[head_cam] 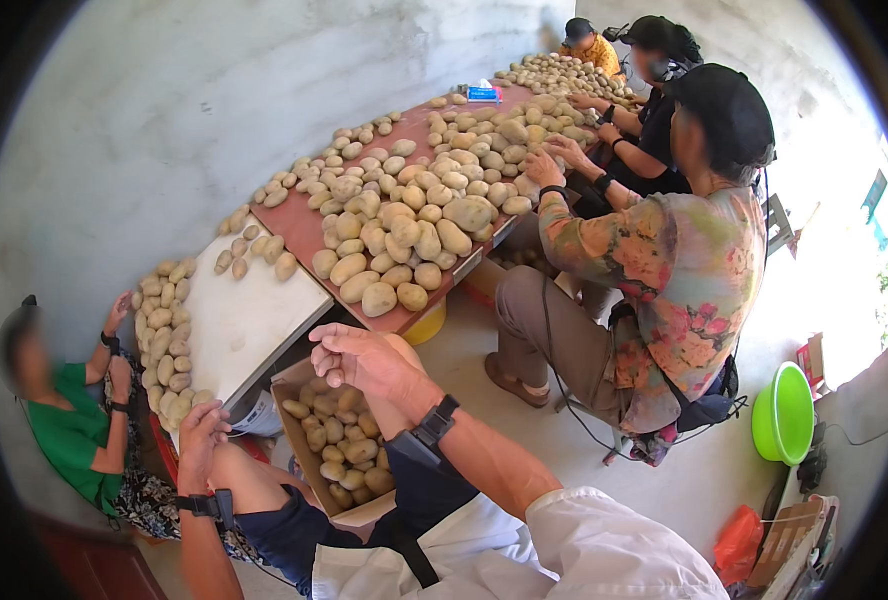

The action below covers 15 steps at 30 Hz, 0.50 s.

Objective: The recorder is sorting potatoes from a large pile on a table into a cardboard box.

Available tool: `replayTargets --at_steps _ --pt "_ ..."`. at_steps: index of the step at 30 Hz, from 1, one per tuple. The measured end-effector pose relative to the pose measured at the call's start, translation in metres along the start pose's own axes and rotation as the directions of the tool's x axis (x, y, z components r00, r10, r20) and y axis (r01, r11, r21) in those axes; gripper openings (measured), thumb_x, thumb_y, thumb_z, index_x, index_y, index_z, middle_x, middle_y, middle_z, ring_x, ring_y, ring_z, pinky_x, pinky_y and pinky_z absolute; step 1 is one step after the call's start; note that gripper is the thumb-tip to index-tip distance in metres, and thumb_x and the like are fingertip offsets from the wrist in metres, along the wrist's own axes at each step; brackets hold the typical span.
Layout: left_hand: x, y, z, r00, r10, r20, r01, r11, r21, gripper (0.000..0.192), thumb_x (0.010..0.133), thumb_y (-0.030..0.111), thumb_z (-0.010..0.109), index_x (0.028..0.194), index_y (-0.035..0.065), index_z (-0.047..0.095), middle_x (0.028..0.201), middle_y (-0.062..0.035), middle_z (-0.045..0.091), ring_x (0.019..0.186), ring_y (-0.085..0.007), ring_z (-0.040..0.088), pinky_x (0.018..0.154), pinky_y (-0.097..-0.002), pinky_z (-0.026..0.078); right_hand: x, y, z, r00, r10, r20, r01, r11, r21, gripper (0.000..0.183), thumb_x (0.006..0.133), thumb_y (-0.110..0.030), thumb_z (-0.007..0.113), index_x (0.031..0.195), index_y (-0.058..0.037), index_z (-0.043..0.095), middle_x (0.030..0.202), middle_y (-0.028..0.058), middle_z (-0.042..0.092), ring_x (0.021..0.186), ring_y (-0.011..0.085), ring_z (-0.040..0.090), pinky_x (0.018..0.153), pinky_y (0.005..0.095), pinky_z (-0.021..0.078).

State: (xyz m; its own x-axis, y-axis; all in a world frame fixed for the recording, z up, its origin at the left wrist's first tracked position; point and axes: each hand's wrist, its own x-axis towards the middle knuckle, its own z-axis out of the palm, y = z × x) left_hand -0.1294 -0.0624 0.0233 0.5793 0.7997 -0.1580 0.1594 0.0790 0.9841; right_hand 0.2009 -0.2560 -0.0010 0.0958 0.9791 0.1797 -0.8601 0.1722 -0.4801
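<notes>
My left hand (pixel 202 435) is raised over my knee, fingers loosely apart and nothing in it, beside the near corner of the white table. Above my other knee, my right hand (pixel 361 360) hangs in the air with half-curled fingers, also holding nothing. Between my knees stands a cardboard box (pixel 301 472) with many potatoes (pixel 346 450) in it. A row of potatoes (pixel 160 337) runs along the left side of the white tabletop (pixel 241 337). A large heap of potatoes (pixel 406 225) covers much of the reddish tabletop (pixel 286 225).
A co-worker in a flowered shirt (pixel 676 262) sits at my right, hands on potatoes. Two more people sit farther along, and one in green (pixel 68 435) at left. A white bucket (pixel 264 416) stands under the table; a green basin (pixel 783 414) and cables lie right.
</notes>
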Motion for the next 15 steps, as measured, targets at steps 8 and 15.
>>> replayTargets --at_steps 8,15 --pt "0.010 0.000 0.023 0.999 0.016 -0.040 -0.016 1.000 -0.002 0.029 0.100 0.010 0.060 0.126 -0.0032 0.059 0.101 -0.0098 0.068 0.076 -0.0125 0.064 0.062 -0.0243 0.049 0.016 0.021 0.000 0.998 0.023 0.062 -0.028 0.996 0.080 0.020 0.103 -0.013 0.054 0.119 -0.0020 0.060 0.094 0.0124 0.071 0.075 0.0186 0.071 0.058 0.0298 0.0521" --pt "0.009 0.012 0.048 0.999 0.029 -0.015 -0.029 0.999 0.037 0.028 0.101 0.010 0.060 0.125 -0.0035 0.059 0.102 -0.0097 0.067 0.077 -0.0130 0.064 0.062 -0.0241 0.049 0.019 0.025 0.003 0.996 0.025 0.082 -0.032 0.996 0.088 0.022 0.104 -0.013 0.053 0.122 -0.0015 0.058 0.093 0.0123 0.070 0.074 0.0183 0.069 0.057 0.0296 0.0520"
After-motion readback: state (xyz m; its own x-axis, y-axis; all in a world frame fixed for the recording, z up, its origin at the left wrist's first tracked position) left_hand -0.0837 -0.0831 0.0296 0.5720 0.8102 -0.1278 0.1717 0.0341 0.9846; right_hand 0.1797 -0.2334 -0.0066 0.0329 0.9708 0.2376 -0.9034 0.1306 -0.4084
